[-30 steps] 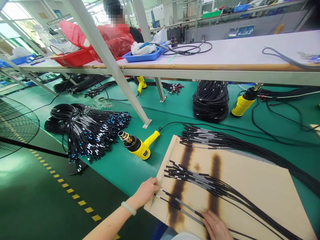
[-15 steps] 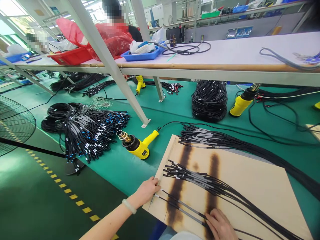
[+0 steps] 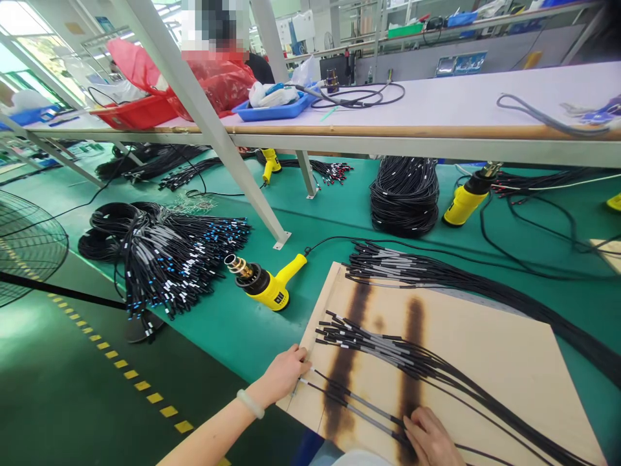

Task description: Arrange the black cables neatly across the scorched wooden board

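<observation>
- Pinching tip [image 3: 314, 371] of upper cable [image 3: 359, 399] in left hand [image 3: 286, 372], at left edge of wooden board [image 3: 495, 343].
- Resting right hand [image 3: 431, 439] on cable farther along; unable to tell pinching from pressing.
- Finding upper cable lying on board beside lower cable [image 3: 371, 419], roughly parallel, slightly apart.
- Judging light, flexible, smooth; probably stiffer along grey sleeve [image 3: 372, 406], so favouring holds there, sparing thin tip from kinking.
- Noting matte black finish, fanned cable bundle [image 3: 400, 355], flat pale wood, dark scorch bands [image 3: 414, 320].

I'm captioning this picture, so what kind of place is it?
Probably a cable assembly workshop: bundled black cables, a yellow heat gun and a scorched-looking board at a green workbench.
</observation>
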The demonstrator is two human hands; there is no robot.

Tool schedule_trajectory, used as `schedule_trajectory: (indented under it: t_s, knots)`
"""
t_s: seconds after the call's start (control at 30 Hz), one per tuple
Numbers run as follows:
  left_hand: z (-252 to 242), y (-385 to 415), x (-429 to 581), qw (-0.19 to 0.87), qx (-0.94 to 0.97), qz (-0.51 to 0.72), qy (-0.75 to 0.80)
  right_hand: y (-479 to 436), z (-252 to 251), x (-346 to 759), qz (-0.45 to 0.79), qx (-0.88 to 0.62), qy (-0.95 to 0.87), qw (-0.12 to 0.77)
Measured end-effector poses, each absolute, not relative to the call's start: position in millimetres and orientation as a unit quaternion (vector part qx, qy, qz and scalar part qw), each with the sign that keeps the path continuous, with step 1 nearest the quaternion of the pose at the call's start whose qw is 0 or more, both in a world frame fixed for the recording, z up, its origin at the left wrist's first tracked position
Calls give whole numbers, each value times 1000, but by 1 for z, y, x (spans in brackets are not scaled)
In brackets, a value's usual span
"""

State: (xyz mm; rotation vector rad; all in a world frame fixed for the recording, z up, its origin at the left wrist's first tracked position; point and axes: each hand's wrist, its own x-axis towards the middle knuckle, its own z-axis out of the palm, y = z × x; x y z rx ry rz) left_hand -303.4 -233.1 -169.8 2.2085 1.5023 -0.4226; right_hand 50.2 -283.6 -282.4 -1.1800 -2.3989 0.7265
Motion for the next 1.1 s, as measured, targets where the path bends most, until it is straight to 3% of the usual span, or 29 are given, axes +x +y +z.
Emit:
schedule_trajectory:
  t_s: [0.3, 0.47, 0.73, 0.93, 1.1]
  knots:
    - [-157, -224, -291, 184, 778, -129, 586, -268, -278, 62, 162, -485, -819, 260]
    - [-171, -207, -262, 176, 787, -87, 585, -246, -285, 68, 66, -569, -789, 223]
    - [-200, -190, -246, 182, 786, -66, 588, -251, -277, 40, 119, -544, -810, 185]
    - [-186, -191, -254, 211, 787, -57, 578, -254, -275, 38, 163, -540, -801, 198]
    - [-170, -197, -270, 253, 779, -49, 572, -260, -270, 46, 274, -529, -775, 213]
